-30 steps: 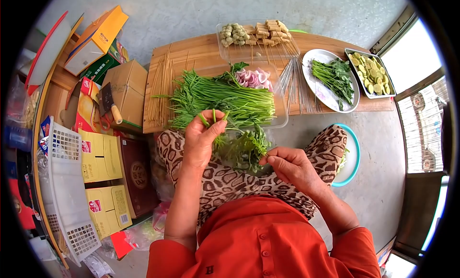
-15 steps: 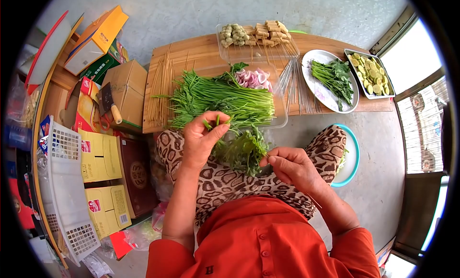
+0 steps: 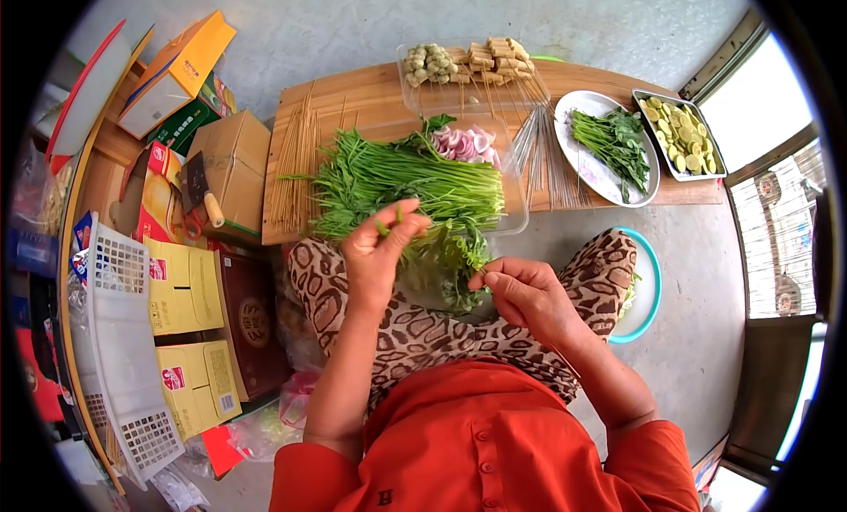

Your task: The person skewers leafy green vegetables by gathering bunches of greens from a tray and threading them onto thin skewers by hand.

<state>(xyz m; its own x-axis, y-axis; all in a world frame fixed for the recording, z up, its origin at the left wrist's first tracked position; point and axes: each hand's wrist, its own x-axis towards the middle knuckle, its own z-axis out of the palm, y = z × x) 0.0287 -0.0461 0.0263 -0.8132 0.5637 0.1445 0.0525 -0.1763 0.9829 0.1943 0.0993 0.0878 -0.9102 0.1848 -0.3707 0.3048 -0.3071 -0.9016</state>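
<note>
My left hand (image 3: 379, 252) is closed in a pinch around the green stems of some leafy greens (image 3: 460, 263), whose leaves hang over my lap. Close to the leaf edge, my right hand (image 3: 529, 293) has thumb and fingers pressed together on a thin wooden skewer (image 3: 565, 360), which runs back along my wrist; most of it is hidden by the hand. Just beyond my hands, a clear plastic tray (image 3: 519, 222) holds long green stalks (image 3: 415, 184) and pink sliced onion (image 3: 465, 146).
Bare skewers (image 3: 296, 172) lie left on the wooden table (image 3: 357, 93), and metal ones (image 3: 551, 163) lie right. Behind are skewered rolls (image 3: 498, 57); rightward, a white plate of greens (image 3: 651, 184) and a tray of round slices (image 3: 684, 139). A blue-rimmed basin (image 3: 651, 287) and boxes (image 3: 190, 287) flank my legs.
Both hands have shifted slightly, my right hand a little up and left toward the leaves. The leafy greens have turned and bunched nearer the right fingertips. Both hands keep their pinch.
</note>
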